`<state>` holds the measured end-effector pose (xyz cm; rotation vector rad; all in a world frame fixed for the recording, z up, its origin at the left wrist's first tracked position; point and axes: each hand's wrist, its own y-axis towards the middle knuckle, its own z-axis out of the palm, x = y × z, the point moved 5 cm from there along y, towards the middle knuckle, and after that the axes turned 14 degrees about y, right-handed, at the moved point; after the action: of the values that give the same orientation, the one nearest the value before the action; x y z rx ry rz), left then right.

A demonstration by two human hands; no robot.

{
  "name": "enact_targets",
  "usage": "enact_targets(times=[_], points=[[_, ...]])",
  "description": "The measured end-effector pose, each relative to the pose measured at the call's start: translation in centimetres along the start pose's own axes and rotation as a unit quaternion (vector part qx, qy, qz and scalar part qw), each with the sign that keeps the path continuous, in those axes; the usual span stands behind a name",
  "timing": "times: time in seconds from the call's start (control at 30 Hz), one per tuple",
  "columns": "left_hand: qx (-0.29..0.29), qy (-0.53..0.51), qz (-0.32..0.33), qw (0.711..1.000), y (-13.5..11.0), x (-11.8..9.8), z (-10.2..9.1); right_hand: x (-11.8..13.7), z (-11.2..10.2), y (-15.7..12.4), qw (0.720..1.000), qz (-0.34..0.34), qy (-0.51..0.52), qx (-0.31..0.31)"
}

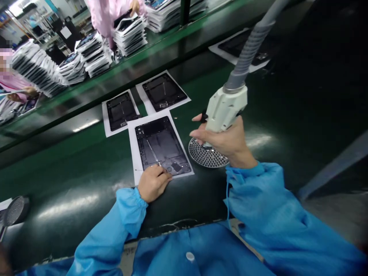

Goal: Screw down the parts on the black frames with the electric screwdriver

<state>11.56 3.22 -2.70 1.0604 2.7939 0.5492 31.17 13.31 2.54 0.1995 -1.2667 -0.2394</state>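
My right hand [230, 142] is closed around the pale body of a hose-fed hand tool [227, 105]. A round, perforated metal disc [208, 155] sits at its lower end, low over the green bench or resting on it; I cannot tell which. A ribbed grey hose [253, 48] runs up from the tool. Left of the disc, a black tablet housing [163, 143] lies inner side up on a white sheet [133, 153]. At the housing's near edge my left hand [155, 182] has its fingers curled and closed on that edge.
Two more tablet housings [119, 111] [163, 92] lie on paper farther back on the green bench [80, 168]. Another disc-ended tool [17, 211] is at far left. Behind a green rail stand stacks of parts and paper [130, 36], with people in pink sleeves [99, 15].
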Motion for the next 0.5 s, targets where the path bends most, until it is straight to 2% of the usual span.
enact_targets(times=[0.17,0.33,0.4,0.5], points=[[-0.004,-0.024,-0.046,0.999,-0.5,1.8,0.1,-1.2,0.0,0.3,0.998,-0.035,0.015,-0.05],[-0.006,-0.009,-0.041,0.999,-0.4,2.4,-0.5,-1.8,0.0,0.9,0.996,-0.057,0.01,-0.068],[0.018,-0.008,-0.035,0.999,-0.4,2.6,-1.2,-1.9,0.1,1.2,0.996,-0.063,0.013,-0.067],[0.099,-0.007,-0.025,0.995,-0.7,3.1,-1.8,-2.0,0.4,1.6,0.996,-0.063,0.015,-0.058]])
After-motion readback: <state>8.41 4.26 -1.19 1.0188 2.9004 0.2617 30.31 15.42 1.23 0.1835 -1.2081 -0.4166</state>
